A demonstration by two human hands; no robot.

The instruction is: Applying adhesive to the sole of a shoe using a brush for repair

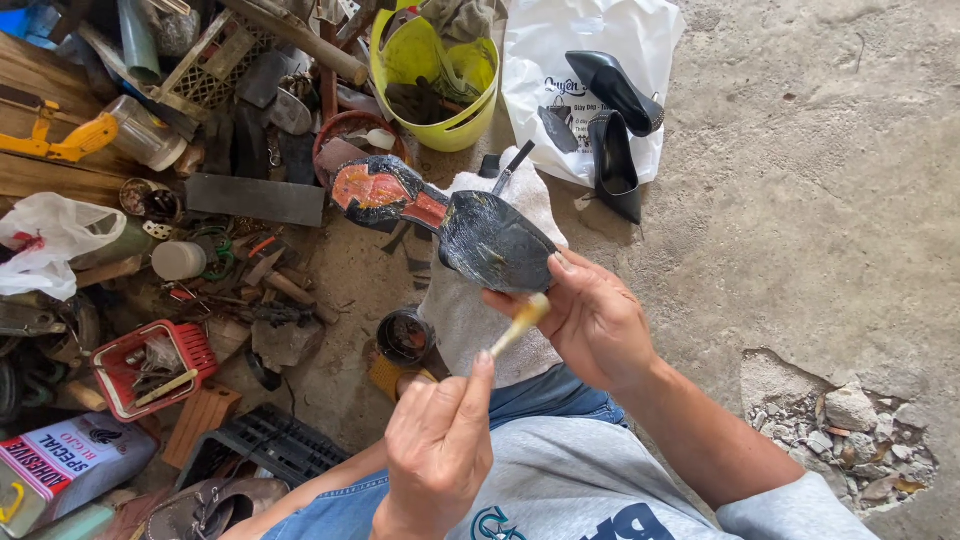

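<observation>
Shoe sole-up sits in the right hand, whose fingers curl around its toe end; the dark sole looks wet and shiny, and the heel end, red and orange in patches, points away toward the clutter on the floor. Below it, the left hand is closed in a pinch on a small brush, thumb up along the handle, with the pale bristles touching the edge of the sole near the right fingers. A white cloth lies over the person's knee under the shoe. Just beside the cloth, a small round tin stands on the concrete floor. Farther off, a pair of black high-heeled shoes rests on a white plastic bag, next to a yellow-green bucket. A red basket of oddments sits among tools near the floor's left edge.
</observation>
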